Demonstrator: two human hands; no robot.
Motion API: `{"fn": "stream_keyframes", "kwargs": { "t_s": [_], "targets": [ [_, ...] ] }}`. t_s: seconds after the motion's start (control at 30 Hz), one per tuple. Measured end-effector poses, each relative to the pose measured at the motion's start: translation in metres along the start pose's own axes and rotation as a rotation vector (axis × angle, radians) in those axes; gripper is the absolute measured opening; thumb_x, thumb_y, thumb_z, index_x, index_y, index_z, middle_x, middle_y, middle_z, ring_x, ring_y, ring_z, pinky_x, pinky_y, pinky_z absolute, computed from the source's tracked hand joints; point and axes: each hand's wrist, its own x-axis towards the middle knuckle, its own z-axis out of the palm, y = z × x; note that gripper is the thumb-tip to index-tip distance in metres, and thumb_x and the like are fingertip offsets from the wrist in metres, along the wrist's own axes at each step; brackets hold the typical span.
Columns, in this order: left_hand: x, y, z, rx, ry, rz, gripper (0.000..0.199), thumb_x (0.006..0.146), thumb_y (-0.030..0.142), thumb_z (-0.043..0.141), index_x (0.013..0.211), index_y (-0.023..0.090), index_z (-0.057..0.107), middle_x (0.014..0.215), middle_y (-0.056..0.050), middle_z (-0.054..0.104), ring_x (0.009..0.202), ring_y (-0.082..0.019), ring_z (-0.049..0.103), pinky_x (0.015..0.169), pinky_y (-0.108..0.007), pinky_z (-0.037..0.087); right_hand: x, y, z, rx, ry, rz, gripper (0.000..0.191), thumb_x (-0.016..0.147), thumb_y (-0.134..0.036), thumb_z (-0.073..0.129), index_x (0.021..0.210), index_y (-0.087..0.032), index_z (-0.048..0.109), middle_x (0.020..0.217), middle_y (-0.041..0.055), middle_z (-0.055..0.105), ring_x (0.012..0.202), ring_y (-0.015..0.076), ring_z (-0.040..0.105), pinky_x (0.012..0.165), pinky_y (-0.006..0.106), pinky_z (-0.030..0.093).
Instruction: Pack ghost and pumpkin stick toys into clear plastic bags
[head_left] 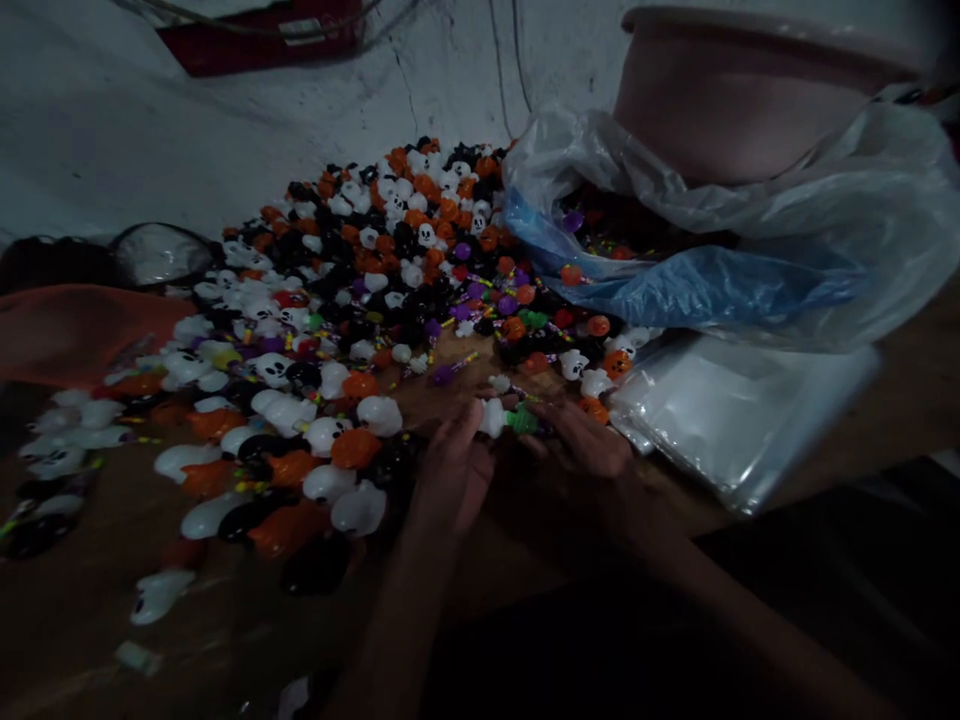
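Near the table's front, my left hand [454,470] is closed, fingers pinching a small white plastic piece [492,418]. My right hand [589,440] is closed from the other side on a small green plastic piece [521,419]. The white and green pieces touch or sit very close together; dimness hides whether they are joined. Left of my hands lie loose white ghost figures [360,508] and orange pumpkin figures [356,449], mixed with black ones. Just beyond my fingers are a purple piece [444,375] with a beaded stem and a small white piece [499,383].
A large heap of figures [427,190] rises against the wall. At right stand an open plastic bag [675,280] with colored pieces inside, a pink tub [735,90] and stacked clear bags [742,400]. An orange mesh or cloth [82,325] lies at left.
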Motion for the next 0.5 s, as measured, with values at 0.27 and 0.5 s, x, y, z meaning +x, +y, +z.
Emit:
{"fn": "stream_keyframes", "kwargs": {
  "t_s": [0.27, 0.5],
  "targets": [
    [-0.003, -0.006, -0.004, 0.183, 0.043, 0.048, 0.023, 0.084, 0.029, 0.062, 0.104, 0.019, 0.058, 0.106, -0.005, 0.067, 0.098, -0.016, 0.063, 0.076, -0.023, 0.049, -0.013, 0.006, -0.002, 0.077, -0.052, 0.022, 0.021, 0.092, -0.022, 0.049, 0.111, -0.018, 0.056, 0.094, 0.0075, 0.068, 0.083, 0.0179, 0.066, 0.072, 0.028, 0.055],
    [-0.01, -0.005, -0.003, 0.293, -0.009, 0.065, 0.018, 0.086, 0.03, 0.058, 0.099, 0.017, 0.059, 0.1, -0.006, 0.066, 0.092, -0.015, 0.06, 0.077, -0.023, 0.046, -0.007, 0.0, -0.023, 0.26, -0.2, -0.002, 0.024, 0.093, -0.014, 0.042, 0.109, -0.018, 0.059, 0.09, 0.0063, 0.062, 0.086, 0.0157, 0.063, 0.075, 0.025, 0.053]
  ]
}}
